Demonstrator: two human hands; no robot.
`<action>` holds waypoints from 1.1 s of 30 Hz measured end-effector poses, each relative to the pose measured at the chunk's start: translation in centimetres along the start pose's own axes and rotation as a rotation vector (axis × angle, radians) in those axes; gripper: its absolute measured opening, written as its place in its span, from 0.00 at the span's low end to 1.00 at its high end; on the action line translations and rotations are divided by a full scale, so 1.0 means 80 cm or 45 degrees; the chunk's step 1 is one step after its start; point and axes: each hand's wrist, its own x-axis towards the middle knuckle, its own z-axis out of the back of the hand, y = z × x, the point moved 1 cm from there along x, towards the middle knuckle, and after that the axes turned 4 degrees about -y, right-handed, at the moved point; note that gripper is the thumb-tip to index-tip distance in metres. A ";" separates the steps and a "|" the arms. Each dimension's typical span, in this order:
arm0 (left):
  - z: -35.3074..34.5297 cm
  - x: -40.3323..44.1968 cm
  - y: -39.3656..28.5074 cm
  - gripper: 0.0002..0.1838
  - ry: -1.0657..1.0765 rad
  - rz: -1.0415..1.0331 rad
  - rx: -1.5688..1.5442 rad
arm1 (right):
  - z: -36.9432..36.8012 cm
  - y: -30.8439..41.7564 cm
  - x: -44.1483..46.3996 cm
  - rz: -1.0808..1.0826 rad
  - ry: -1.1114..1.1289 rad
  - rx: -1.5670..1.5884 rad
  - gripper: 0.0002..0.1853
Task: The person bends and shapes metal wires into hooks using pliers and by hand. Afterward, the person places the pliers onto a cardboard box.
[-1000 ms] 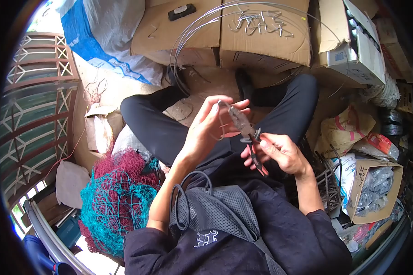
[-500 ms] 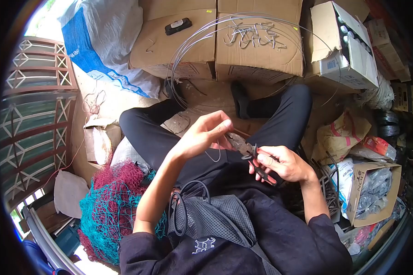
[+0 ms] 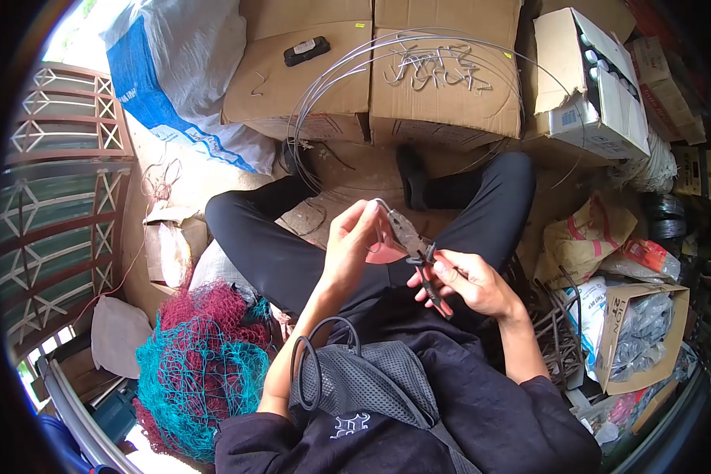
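Observation:
My right hand [image 3: 470, 283] is closed round the handles of a pair of pliers [image 3: 407, 235], whose metal jaws point up and left. Between the fingertips of my left hand [image 3: 354, 237] is a short piece of bent wire [image 3: 380, 229], its upper end curving over to the tip of the pliers. Both hands are above my lap, close together. Beyond them, a large loop of wire [image 3: 324, 85] lies over the cardboard boxes, and several bent wire hooks [image 3: 434, 67] sit in a heap on the right-hand box [image 3: 450, 110].
One bent wire piece [image 3: 258, 84] and a black object [image 3: 306, 50] rest on the left-hand box [image 3: 265, 110]. Maroon and teal netting [image 3: 201, 355] is bunched at my left. A box of bottles [image 3: 592, 95] stands at the upper right; an open carton [image 3: 644, 336] holds plastic bags.
The pliers' jaws have tilted upward, and their handles have drawn closer together since the last frame. My left hand has turned more upright, still with the wire in its fingers.

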 end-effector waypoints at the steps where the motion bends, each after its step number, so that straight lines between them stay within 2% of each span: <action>1: 0.001 -0.001 0.000 0.14 -0.057 -0.008 -0.039 | -0.001 -0.006 0.001 0.012 0.002 0.021 0.22; 5: 0.020 -0.001 -0.011 0.12 -0.080 -0.061 -0.368 | -0.011 -0.019 0.003 0.048 0.026 0.084 0.23; 6: 0.024 -0.002 -0.017 0.13 -0.176 -0.074 -0.459 | -0.010 -0.025 0.003 0.041 0.035 0.113 0.24; 7: 0.036 -0.001 -0.019 0.12 -0.117 -0.136 -0.412 | -0.010 -0.033 0.004 0.034 0.044 0.143 0.24; 10: 0.055 0.000 -0.022 0.11 -0.160 -0.215 -0.246 | -0.007 -0.049 0.007 0.065 0.014 0.229 0.24; 13: 0.069 0.001 -0.016 0.09 -0.168 -0.183 -0.079 | -0.003 -0.058 0.012 0.100 -0.051 0.239 0.24; 14: 0.069 0.002 -0.012 0.12 -0.158 -0.216 -0.013 | -0.001 -0.061 0.015 0.112 -0.077 0.233 0.24; 17: 0.060 0.001 -0.006 0.17 -0.044 -0.080 -0.253 | 0.006 -0.065 0.021 0.107 -0.159 0.216 0.25; 18: 0.055 0.001 -0.002 0.23 -0.070 -0.017 -0.272 | 0.007 -0.064 0.022 0.109 -0.181 0.223 0.25; 21: 0.039 -0.002 -0.008 0.24 0.082 0.159 -0.531 | 0.017 -0.073 0.026 0.100 -0.222 0.274 0.25; 22: 0.026 -0.003 -0.014 0.31 0.024 0.231 -0.505 | 0.020 -0.075 0.028 0.106 -0.227 0.276 0.25; 25: 0.017 0.004 -0.014 0.37 0.069 0.258 -0.536 | 0.027 -0.088 0.034 0.077 -0.260 0.297 0.26; 26: 0.009 0.005 -0.014 0.40 -0.083 0.258 -0.506 | 0.027 -0.091 0.036 0.073 -0.275 0.329 0.26; 30: 0.002 0.014 -0.017 0.40 -0.114 0.210 -0.526 | 0.023 -0.100 0.038 0.076 -0.282 0.399 0.26; 31: 0.001 0.015 -0.020 0.40 -0.016 0.174 -0.562 | 0.021 -0.098 0.038 0.099 -0.279 0.390 0.26; 33: -0.009 0.012 -0.030 0.40 -0.038 0.138 -0.521 | 0.014 -0.092 0.038 0.113 -0.298 0.367 0.26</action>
